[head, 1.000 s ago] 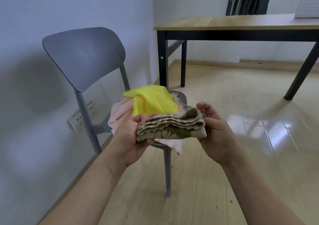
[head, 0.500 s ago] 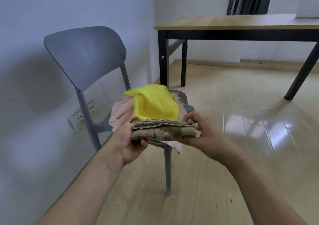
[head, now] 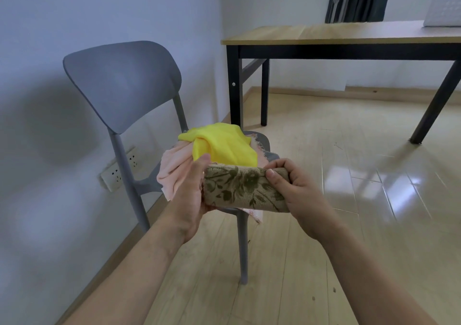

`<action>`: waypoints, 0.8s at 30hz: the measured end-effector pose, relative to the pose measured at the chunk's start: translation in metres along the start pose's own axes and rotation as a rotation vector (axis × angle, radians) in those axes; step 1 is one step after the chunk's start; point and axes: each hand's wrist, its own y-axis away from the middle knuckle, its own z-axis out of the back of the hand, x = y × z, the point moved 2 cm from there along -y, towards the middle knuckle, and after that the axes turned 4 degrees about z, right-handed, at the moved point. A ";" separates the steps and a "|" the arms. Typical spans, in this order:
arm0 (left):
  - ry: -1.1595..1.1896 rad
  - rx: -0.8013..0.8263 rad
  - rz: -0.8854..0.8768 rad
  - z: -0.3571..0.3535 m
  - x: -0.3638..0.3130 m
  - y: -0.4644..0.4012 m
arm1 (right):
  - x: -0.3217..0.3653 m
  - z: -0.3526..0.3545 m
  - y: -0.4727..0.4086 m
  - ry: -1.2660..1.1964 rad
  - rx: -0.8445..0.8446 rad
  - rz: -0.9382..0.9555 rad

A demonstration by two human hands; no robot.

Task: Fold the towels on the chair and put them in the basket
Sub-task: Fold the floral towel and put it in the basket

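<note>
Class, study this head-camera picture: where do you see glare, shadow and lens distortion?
Head view: glare lies in bright patches on the floor at right; the chair casts a soft shadow on the wall at left; the wide lens bows the table edge and stretches both forearms; the towel stays sharp.

Soft daylight, window glare on glossy floor (head: 361,182), chair shadow on wall (head: 50,130), wide-angle edge bending

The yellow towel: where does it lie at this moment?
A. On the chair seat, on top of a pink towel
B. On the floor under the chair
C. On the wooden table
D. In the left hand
A. The yellow towel rests on the pink towel on the grey chair, while both hands hold a folded brown patterned towel in front of it.
</note>
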 end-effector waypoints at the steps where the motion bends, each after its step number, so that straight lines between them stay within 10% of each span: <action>1: -0.027 -0.014 -0.018 -0.003 0.000 0.001 | -0.003 -0.001 0.000 -0.007 -0.006 -0.033; 13: -0.472 -0.276 -0.468 -0.025 -0.023 -0.028 | 0.012 -0.007 -0.037 0.228 -0.262 -0.017; 24: -0.501 -0.279 -0.382 -0.039 -0.078 -0.219 | 0.010 0.022 -0.219 0.588 -0.422 0.130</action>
